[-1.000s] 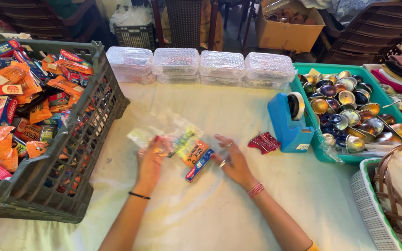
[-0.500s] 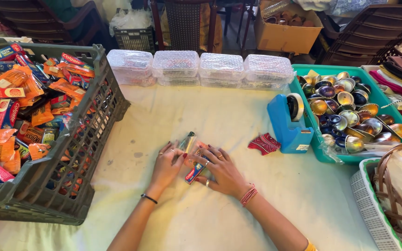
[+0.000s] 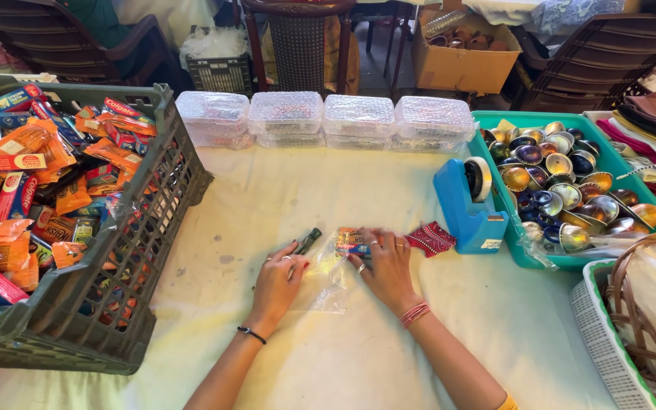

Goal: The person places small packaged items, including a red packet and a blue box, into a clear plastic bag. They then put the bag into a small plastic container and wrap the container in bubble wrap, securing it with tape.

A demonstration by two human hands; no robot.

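Note:
A clear plastic bag (image 3: 329,282) with small colourful packets inside lies on the cream tablecloth in front of me. My left hand (image 3: 279,282) rests flat on the bag's left side, next to a dark pen-like item (image 3: 307,240). My right hand (image 3: 383,267) presses on the bag's right end, with its fingers over the orange and blue packets (image 3: 352,241). A small red packet (image 3: 430,238) lies just right of my right hand.
A grey crate (image 3: 149,228) full of orange packets and toothpaste boxes stands at the left. A blue tape dispenser (image 3: 468,205) and a teal tray (image 3: 521,254) of shiny small bowls are at the right. Several clear lidded boxes (image 3: 320,119) line the back. A wicker basket (image 3: 647,319) sits at the right front.
Both hands have come together over the bag and pressed it flat. The loose packets that lay spread out earlier are now gathered under the right hand.

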